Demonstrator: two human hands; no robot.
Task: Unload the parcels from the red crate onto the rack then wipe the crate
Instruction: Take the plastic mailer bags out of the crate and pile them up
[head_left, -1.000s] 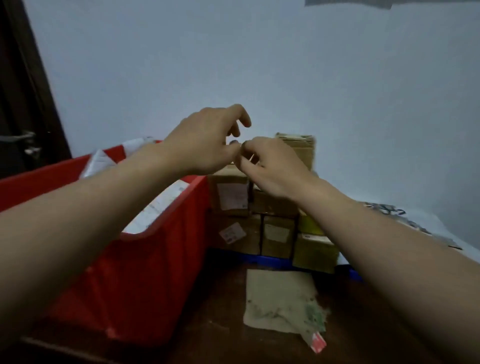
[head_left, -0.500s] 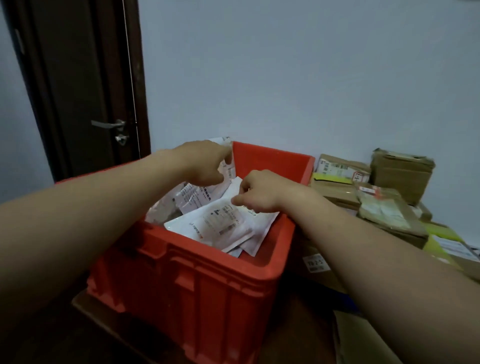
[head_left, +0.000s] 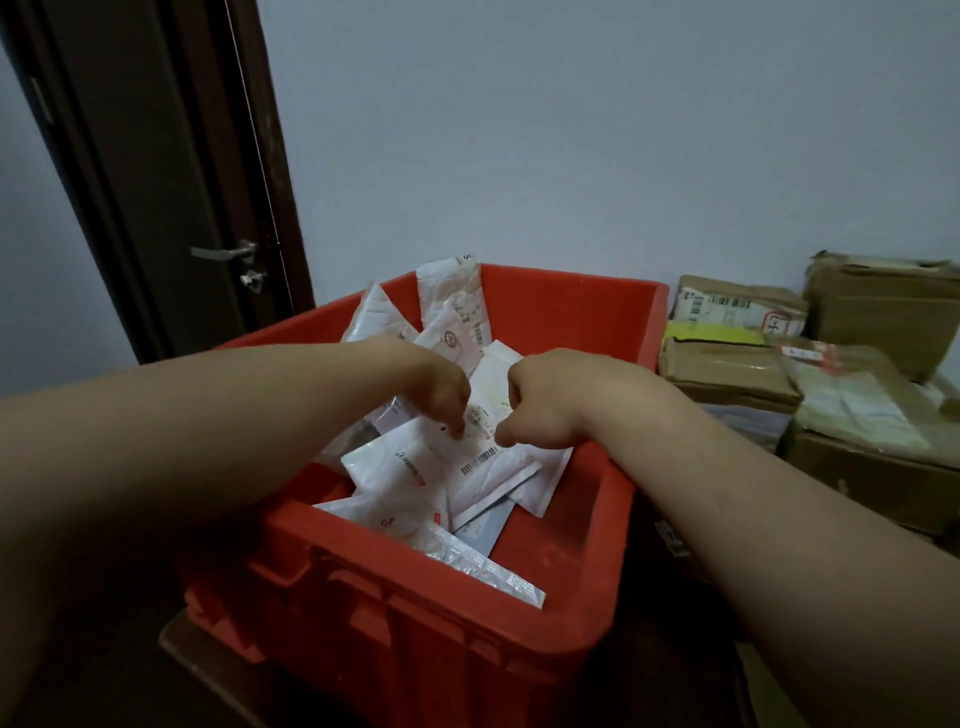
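Observation:
The red crate (head_left: 571, 613) stands in front of me, holding several white mailer parcels. Some parcels (head_left: 452, 301) lean against its far wall. On top of the pile lies a white parcel (head_left: 483, 467) with a barcode label. Both my arms reach over the near rim into the crate. My left hand (head_left: 441, 395) points its bunched fingers down and pinches this top parcel. My right hand (head_left: 540, 400) is curled like a fist just to the right, its thumb and fingers on the same parcel. The undersides of both hands are hidden.
Stacked cardboard boxes (head_left: 727, 374) with labels sit right of the crate against the pale wall. A dark door (head_left: 171, 208) with a metal handle (head_left: 223, 253) stands at the back left. The crate rests on a dark surface.
My view swung left from the stacked boxes to the crate. Both hands left the boxes, moved over the crate and dropped onto the top white parcel.

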